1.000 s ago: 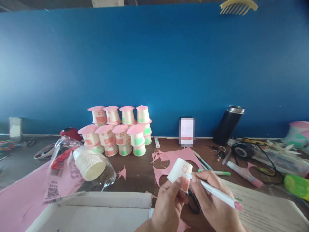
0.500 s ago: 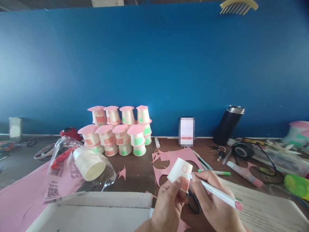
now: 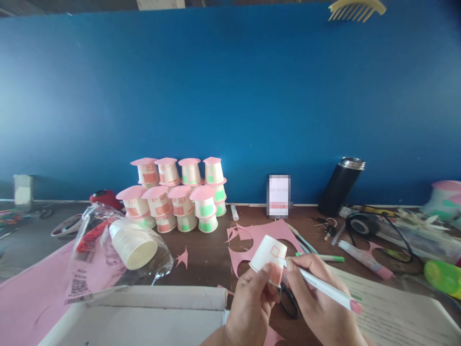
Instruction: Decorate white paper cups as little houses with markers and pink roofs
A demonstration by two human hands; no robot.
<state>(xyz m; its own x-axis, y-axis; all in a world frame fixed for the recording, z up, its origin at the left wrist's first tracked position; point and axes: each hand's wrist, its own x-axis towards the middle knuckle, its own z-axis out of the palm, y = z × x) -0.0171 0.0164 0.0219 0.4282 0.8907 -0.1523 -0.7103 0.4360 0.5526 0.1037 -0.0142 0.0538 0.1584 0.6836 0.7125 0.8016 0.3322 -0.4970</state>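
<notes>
My left hand is closed around a white paper cup, tilted, with a red square outline and a filled red patch drawn on its side. Between the fingers of my right hand is a white marker with a pink end. Its tip is at the cup wall, just beside the square outline. Under the hands lie black-handled scissors, partly covered. Behind the cup spreads a pink paper sheet with round cut-outs. A green-and-white marker rests just past my right hand.
Stacked cup houses with pink paper roofs stand at the back left. Nearer are a plastic bag of nested cups and a white box. To the right are a black bottle, keys, a glue tube and a printed sheet.
Hardly anything differs. The cup and the marker tip have shifted very slightly, and both hands keep their hold.
</notes>
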